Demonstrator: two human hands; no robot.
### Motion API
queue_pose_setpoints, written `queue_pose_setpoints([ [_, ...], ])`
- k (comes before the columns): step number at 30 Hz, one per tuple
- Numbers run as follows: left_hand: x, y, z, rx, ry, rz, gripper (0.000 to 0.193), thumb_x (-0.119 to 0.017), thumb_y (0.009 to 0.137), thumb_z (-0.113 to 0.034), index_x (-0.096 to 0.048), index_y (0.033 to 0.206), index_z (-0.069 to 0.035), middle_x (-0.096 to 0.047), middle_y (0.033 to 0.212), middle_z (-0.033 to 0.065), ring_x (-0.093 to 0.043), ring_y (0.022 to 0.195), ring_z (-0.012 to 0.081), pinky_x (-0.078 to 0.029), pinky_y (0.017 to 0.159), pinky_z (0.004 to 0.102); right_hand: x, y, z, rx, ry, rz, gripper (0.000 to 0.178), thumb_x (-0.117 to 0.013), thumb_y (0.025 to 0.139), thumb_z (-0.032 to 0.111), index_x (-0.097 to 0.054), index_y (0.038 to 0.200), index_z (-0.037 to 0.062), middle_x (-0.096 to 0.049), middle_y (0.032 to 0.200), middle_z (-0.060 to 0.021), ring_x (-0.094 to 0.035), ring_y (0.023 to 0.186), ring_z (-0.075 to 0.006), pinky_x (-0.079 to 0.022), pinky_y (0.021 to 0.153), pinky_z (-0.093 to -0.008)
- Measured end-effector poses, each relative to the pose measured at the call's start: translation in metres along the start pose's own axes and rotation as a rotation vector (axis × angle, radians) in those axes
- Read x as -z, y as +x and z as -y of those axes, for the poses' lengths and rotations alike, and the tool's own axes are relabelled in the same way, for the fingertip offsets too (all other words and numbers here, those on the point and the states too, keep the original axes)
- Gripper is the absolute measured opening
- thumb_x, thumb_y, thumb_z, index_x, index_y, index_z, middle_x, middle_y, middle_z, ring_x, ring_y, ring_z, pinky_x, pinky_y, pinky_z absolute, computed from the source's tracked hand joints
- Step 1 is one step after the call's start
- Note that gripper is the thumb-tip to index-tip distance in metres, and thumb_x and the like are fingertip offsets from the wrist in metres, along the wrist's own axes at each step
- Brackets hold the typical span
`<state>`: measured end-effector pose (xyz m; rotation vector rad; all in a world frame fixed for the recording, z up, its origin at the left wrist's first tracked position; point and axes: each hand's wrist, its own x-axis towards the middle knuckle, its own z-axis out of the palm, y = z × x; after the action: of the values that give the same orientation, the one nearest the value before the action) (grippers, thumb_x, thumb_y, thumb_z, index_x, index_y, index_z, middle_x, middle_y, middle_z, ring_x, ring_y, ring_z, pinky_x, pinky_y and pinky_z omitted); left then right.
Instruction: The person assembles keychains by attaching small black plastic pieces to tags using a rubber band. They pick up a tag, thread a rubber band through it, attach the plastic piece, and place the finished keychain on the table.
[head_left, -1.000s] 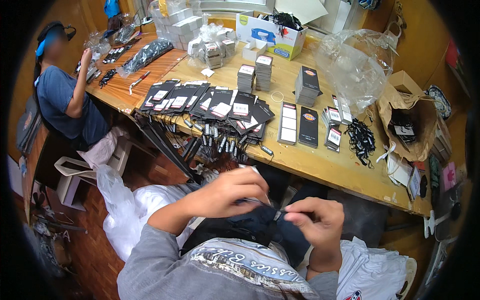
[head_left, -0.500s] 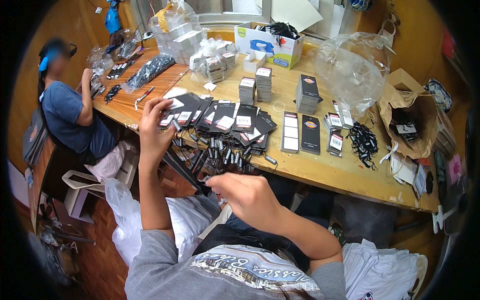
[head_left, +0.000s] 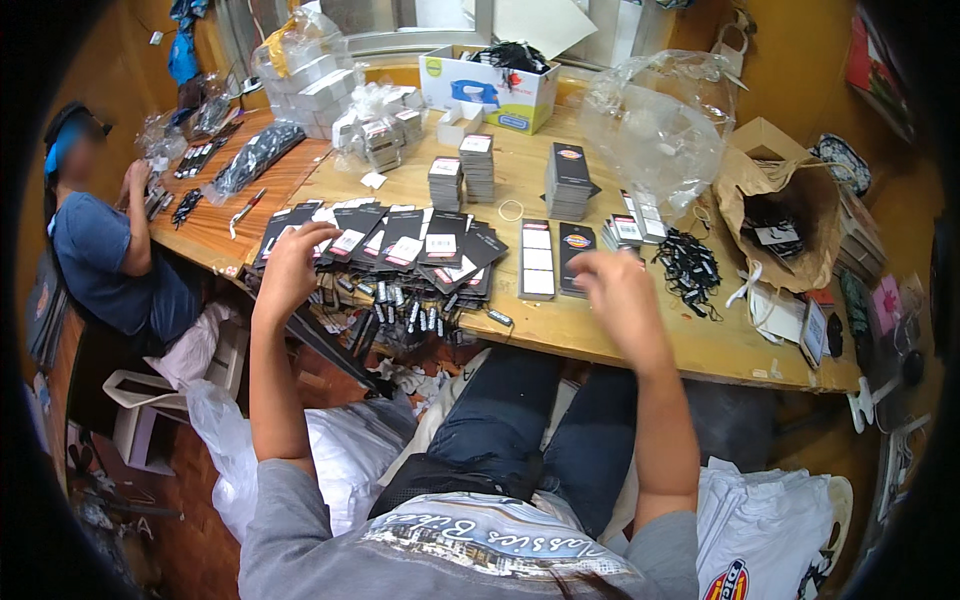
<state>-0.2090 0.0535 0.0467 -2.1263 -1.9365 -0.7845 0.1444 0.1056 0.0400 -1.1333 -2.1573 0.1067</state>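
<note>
Pile of black tags hangs over the table edge. Left hand's at the pile's left end, fingers half-curled, can't tell if it's gripping one. Right hand's right of the pile by some flat black cards, fingers bent, can't tell what's in it. Black cords lie further right of the pile.

Matt card tags by left hand; smooth wood table beneath right hand; glossy, crinkled plastic bag beyond that hand, creased paper bag to its right.
</note>
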Motion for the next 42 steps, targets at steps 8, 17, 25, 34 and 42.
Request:
queue_pose_setpoints([
  [8, -0.092, 0.089, -0.113, -0.351, -0.252, 0.256, 0.059, -0.073, 0.053, -0.038, -0.057, 0.096, -0.001, -0.05, 0.099, 0.0158, -0.041, 0.099, 0.0308, -0.036, 0.084, 0.0363, -0.01, 0.077, -0.052, -0.14, -0.402, 0.604, 0.073, -0.077, 0.046, 0.026, -0.05, 0.111, 0.006, -0.048, 0.114, -0.0086, -0.038, 0.106, -0.0286, -0.03, 0.09, -0.04],
  [17, -0.129, 0.124, -0.15, -0.263, 0.18, 0.536, 0.091, -0.072, 0.038, -0.056, -0.048, 0.108, -0.005, -0.043, 0.113, 0.0128, -0.033, 0.11, 0.0281, -0.031, 0.083, 0.043, -0.026, 0.091, -0.049, -0.218, -0.518, 0.725, 0.073, -0.078, 0.045, 0.038, -0.054, 0.104, 0.003, -0.043, 0.121, -0.007, -0.031, 0.117, -0.025, -0.028, 0.092, -0.0459],
  [25, -0.126, 0.102, -0.155, -0.168, -0.485, -0.032, 0.049, -0.069, 0.056, -0.002, -0.047, 0.1, -0.001, -0.055, 0.091, 0.015, -0.054, 0.078, 0.027, -0.043, 0.07, 0.0315, -0.025, 0.088, -0.052, -0.195, -0.471, 0.582, 0.079, -0.08, 0.041, 0.032, -0.047, 0.107, 0.0073, -0.045, 0.113, -0.0066, -0.035, 0.111, -0.0247, -0.029, 0.091, -0.0456],
  [34, -0.129, 0.109, -0.151, -0.016, -0.626, -0.066, 0.028, -0.067, 0.063, -0.004, -0.056, 0.088, 0.0, -0.056, 0.065, 0.0082, -0.051, 0.054, 0.0145, -0.042, 0.052, 0.0268, -0.02, 0.085, -0.067, -0.221, -0.002, 0.275, 0.052, -0.076, 0.048, 0.008, -0.05, 0.093, 0.0045, -0.056, 0.088, -0.009, -0.053, 0.085, -0.0239, -0.042, 0.072, -0.0344],
  [42, -0.12, 0.118, -0.158, 0.143, -0.875, 0.127, 0.023, -0.067, 0.069, -0.01, -0.056, 0.087, -0.001, -0.05, 0.057, -0.0015, -0.045, 0.05, 0.0051, -0.033, 0.042, 0.0204, 0.023, 0.083, -0.065, -0.36, 0.736, 0.199, 0.029, -0.064, 0.063, -0.002, -0.056, 0.091, 0.0015, -0.06, 0.075, -0.0071, -0.053, 0.06, -0.0093, -0.041, 0.05, -0.0215],
])
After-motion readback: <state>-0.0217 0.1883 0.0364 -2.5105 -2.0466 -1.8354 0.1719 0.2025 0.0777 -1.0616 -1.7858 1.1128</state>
